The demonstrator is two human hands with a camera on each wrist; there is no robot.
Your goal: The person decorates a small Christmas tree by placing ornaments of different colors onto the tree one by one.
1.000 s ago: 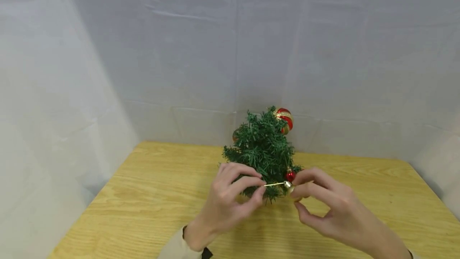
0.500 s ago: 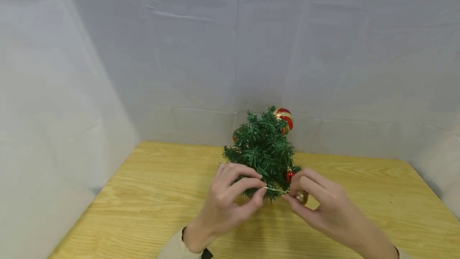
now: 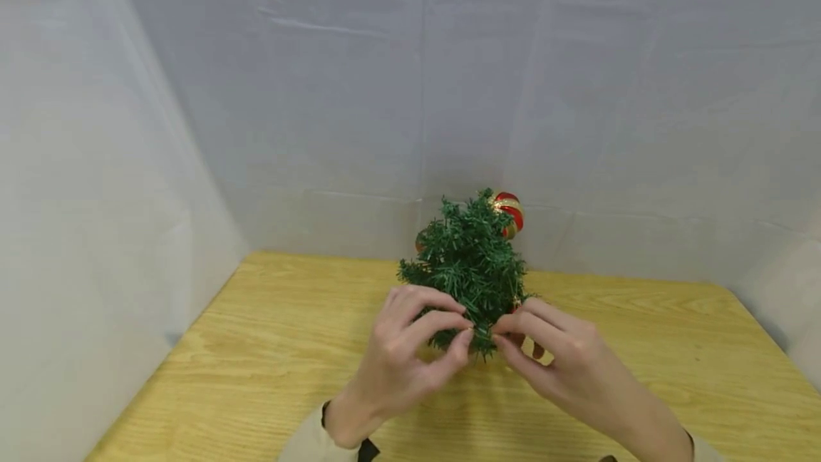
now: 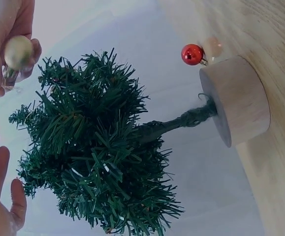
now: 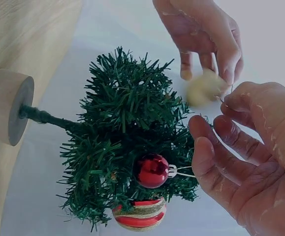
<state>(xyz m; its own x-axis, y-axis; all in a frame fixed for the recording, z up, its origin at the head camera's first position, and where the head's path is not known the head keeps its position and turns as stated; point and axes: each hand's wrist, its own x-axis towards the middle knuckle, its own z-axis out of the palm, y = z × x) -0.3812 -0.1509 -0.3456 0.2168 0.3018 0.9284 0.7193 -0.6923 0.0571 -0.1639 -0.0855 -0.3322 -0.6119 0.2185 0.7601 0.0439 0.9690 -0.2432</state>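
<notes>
A gold Christmas bauble [image 5: 204, 89], blurred in the right wrist view, hangs by its string between my hands. My right hand [image 3: 558, 348] pinches the string near the bauble's cap with thumb and index finger. Thumb and fingers of my left hand [image 3: 410, 351] pinch the string's other end. Both hands work right in front of a small green Christmas tree [image 3: 471, 255], which stands on a round wooden base [image 4: 243, 101]. In the left wrist view, the gold bauble shows in front of the right hand's fingers. The head view mostly hides it behind that hand.
A shiny red bauble [image 5: 152, 171] and a striped red-and-gold bauble [image 3: 509, 214] hang on the tree's right side. Another red bauble [image 4: 192, 54] is near the base in the left wrist view. The wooden table [image 3: 276, 348] meets pale sheeting [image 3: 321, 127] behind.
The right hand has moved left, close to the left hand, its fingers shifting from the bauble to its string. The left hand has stayed nearly in place.
</notes>
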